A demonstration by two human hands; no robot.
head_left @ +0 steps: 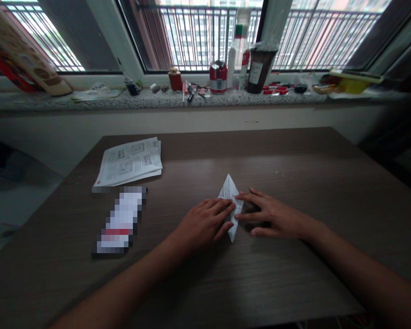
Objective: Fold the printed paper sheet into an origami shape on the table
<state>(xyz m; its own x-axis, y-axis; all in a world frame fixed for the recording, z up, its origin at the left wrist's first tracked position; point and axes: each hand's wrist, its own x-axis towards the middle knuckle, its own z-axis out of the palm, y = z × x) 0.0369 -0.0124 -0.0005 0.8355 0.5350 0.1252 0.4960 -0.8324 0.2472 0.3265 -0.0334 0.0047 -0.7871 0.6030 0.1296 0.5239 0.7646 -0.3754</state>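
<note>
A sheet of printed paper (229, 186), folded into a narrow diamond, lies on the brown table (294, 274) with one point away from me and one toward me. My left hand (208, 219) rests flat over its left side, fingers stretched across the paper and covering part of it. From the right, my right hand (272, 214) reaches in with its fingers spread. Two of its fingertips touch the paper's right edge, while the thumb stays apart from it.
Printed sheets (132, 160) lie at the table's back left, with a blurred-out phone (119, 221) nearer me. Along the granite windowsill (140, 103) stand a red can (218, 77), a clear bottle (233, 61), a dark cup (259, 68) and a yellow container (354, 83).
</note>
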